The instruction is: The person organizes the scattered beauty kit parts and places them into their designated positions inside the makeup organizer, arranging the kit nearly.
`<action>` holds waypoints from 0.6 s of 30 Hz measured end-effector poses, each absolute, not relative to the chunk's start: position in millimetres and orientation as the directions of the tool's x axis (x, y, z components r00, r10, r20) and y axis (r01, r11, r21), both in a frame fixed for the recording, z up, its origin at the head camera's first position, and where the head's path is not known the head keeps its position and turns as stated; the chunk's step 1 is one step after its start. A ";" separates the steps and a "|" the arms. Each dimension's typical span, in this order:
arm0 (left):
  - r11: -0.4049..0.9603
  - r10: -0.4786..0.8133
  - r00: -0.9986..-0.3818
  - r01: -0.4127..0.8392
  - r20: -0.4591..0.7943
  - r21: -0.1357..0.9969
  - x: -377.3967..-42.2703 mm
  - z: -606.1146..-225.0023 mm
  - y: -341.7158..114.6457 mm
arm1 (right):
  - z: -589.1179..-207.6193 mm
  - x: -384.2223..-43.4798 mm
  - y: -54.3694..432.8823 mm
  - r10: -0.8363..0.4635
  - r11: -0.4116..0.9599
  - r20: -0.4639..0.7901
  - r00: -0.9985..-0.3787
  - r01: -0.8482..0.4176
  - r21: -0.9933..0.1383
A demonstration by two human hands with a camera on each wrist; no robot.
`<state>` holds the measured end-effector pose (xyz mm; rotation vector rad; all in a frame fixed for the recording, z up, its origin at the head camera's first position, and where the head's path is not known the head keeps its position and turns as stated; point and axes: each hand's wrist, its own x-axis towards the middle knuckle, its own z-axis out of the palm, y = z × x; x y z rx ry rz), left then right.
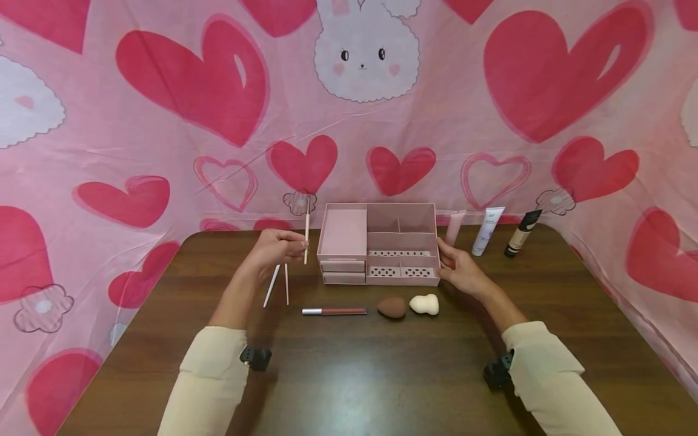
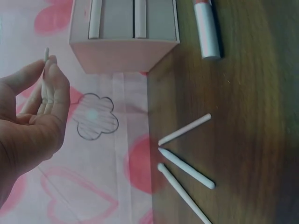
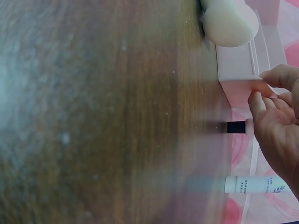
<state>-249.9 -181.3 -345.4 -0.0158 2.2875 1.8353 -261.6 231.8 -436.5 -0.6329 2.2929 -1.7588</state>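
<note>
My left hand (image 1: 272,249) pinches a slim makeup brush (image 1: 306,233) upright, left of the pink makeup organizer (image 1: 342,233). Only the brush's pale handle end (image 2: 46,53) shows above the fingertips in the left wrist view. At the organizer's right side, my right hand (image 1: 463,269) grips the side wall (image 3: 240,88), thumb over its edge and fingers against the outside. Several pale brushes (image 2: 187,168) lie on the table below the left hand; in the head view, one white brush (image 1: 271,286) shows clearly. The organizer's visible compartments hold nothing.
A lip gloss tube (image 1: 343,312), a brown sponge (image 1: 391,307) and a cream sponge (image 1: 425,304) lie in front of the organizer. Right of it stand a pink tube (image 1: 455,227), a white tube (image 1: 488,231) and a foundation bottle (image 1: 522,234). A heart-print cloth (image 1: 349,127) hangs behind.
</note>
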 end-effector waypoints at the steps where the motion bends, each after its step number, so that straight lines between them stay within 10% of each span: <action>1: 0.224 0.119 -0.978 -0.143 -0.173 0.964 -251.2 -345.2 -179.3 | -436.2 -261.3 231.5 -0.438 0.207 0.110 -0.892 -0.219 -0.954; 18: 0.151 0.137 -0.963 -0.210 -0.231 0.966 -266.0 -331.4 -143.4 | -433.1 -264.0 229.7 -0.438 0.232 0.105 -0.893 -0.225 -0.946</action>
